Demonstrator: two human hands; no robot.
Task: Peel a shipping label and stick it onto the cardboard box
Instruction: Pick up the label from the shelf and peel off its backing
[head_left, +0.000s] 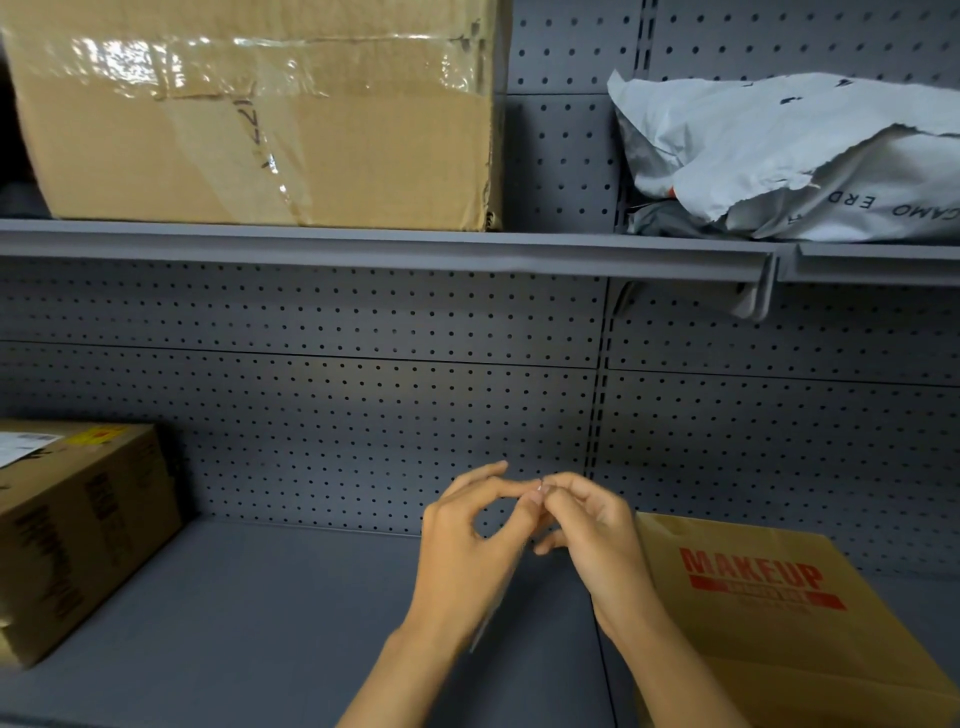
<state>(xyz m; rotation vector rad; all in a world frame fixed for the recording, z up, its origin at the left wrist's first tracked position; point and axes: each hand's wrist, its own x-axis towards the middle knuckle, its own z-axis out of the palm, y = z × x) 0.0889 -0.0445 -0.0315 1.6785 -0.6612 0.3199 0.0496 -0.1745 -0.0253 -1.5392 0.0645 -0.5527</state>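
Observation:
My left hand (467, 545) and my right hand (597, 535) meet fingertip to fingertip above the lower shelf. Both pinch the top corner of a thin shipping label (540, 488). The label is seen almost edge-on, and a faint blurred strip of it hangs down beside my left wrist. Its printed face is hidden. A brown cardboard box (779, 613) with red "MAKEUP" print lies on the shelf just right of and below my right hand.
Another printed cardboard box (78, 530) with a white label on top stands at the left of the lower shelf (260, 623). On the upper shelf (363, 249) sit a large taped box (260, 119) and a torn grey mailer bag (789, 156). Pegboard forms the back wall.

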